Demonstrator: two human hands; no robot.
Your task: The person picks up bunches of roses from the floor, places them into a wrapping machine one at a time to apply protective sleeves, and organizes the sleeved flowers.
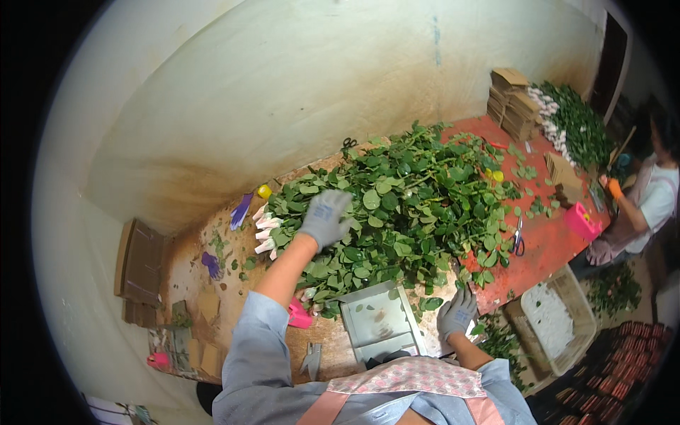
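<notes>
A large heap of leafy green rose stems (pixel 393 202) lies across the table, with several pale wrapped flower heads (pixel 265 234) at its left end. My left hand (pixel 325 217), in a grey glove, is over the left part of the heap with the fingers spread; whether it touches the leaves is unclear. My right hand (pixel 458 314), also gloved in grey, rests by the table's front edge near a few loose leaves, and nothing shows in it. Between my arms, close to my apron, lies a shallow metal tray (pixel 380 324) with a few leaves in it.
A stapler (pixel 312 361) and a pink holder (pixel 299 314) lie left of the tray. Scissors (pixel 518 239) are on the red table part (pixel 536 255). A plastic crate (pixel 574 340) stands below right. A co-worker (pixel 637 207) with an orange glove stands at the far right, near cardboard stacks (pixel 512 103).
</notes>
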